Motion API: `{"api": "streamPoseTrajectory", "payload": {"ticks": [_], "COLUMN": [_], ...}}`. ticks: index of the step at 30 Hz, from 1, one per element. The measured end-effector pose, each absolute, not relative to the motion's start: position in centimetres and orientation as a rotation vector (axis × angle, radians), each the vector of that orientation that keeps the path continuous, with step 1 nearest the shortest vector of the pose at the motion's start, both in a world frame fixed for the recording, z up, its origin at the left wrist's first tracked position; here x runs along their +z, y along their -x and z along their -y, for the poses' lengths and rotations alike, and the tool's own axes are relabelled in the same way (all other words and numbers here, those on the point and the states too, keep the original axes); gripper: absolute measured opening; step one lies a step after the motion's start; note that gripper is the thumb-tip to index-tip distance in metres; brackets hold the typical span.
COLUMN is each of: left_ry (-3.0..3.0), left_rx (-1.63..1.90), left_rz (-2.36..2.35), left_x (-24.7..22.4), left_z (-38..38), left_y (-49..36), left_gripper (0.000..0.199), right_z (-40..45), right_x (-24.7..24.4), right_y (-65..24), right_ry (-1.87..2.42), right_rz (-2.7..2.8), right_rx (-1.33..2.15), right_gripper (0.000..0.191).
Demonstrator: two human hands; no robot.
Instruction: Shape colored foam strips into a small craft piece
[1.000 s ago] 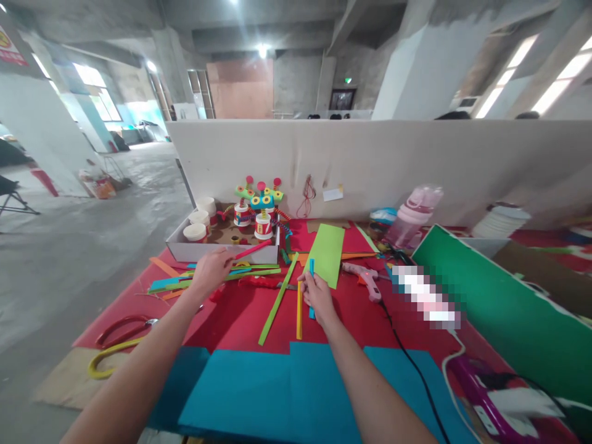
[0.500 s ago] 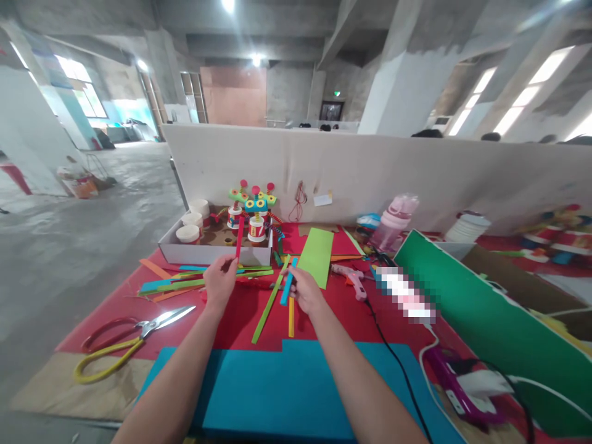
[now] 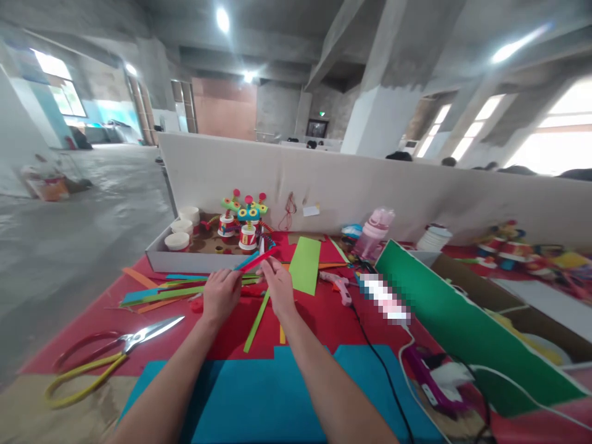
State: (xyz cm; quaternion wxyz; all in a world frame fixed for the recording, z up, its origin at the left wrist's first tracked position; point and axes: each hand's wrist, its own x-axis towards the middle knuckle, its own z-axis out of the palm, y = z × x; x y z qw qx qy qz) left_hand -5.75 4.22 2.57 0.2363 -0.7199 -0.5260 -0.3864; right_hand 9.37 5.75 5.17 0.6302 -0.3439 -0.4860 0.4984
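Grasped by left hand [image 3: 222, 297] and right hand [image 3: 278, 288] for steadiness, red strip [image 3: 255, 261] meets blue strip [image 3: 243, 263]; blue's holder seems unclear.

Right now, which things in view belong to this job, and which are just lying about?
Likely the job's:
red strip and blue strip, at left hand and right hand
loose strips
green sheet
scissors
glue gun
cup figures, perhaps samples

Likely just lying about:
pink bottle
white container
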Motion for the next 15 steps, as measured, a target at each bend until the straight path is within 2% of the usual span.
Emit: {"api": "streamPoseTrajectory", "payload": {"ticks": [6,15], "left_ry": [2.076,2.117], "left_rx": [-1.016,-1.028], "left_rz": [1.343,1.325], "left_x": [2.5,2.1], "left_z": [-3.6,-3.5], "left_y": [4.2,4.1], "left_gripper": [0.017,0.022], "right_z": [-4.0,-2.1], "right_x": [6.1,5.8], "right_y": [-10.9,-11.1], "right_ry": [0.879,0.862], "right_rz": [1.214,1.325], "right_rx": [0.893,0.753], "right_gripper": [0.030,0.028]}}
